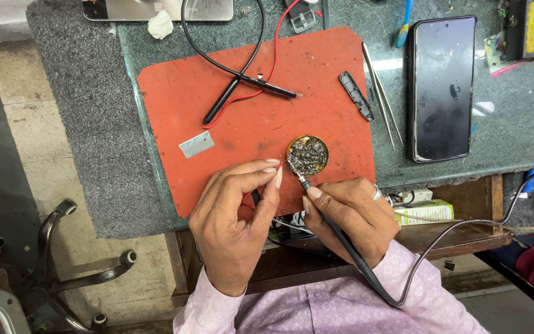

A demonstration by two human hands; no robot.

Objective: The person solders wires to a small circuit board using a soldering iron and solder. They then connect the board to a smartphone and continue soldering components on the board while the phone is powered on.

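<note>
My right hand (350, 216) grips a black soldering iron (335, 230) like a pen, its tip at the near edge of a round brass tin (308, 154) full of dark flux and solder bits. My left hand (236, 213) pinches a thin wire (281, 164) between thumb and forefinger, holding its end right at the iron's tip. Both hands rest at the near edge of a red work mat (248, 117).
Two black multimeter probes (242, 86) with red and black leads lie crossed on the mat, with a small silver plate (196, 144) and a black plastic strip (356, 94). Tweezers (381, 99) and a dark phone (442, 88) lie to the right. A chair base (75, 260) stands left.
</note>
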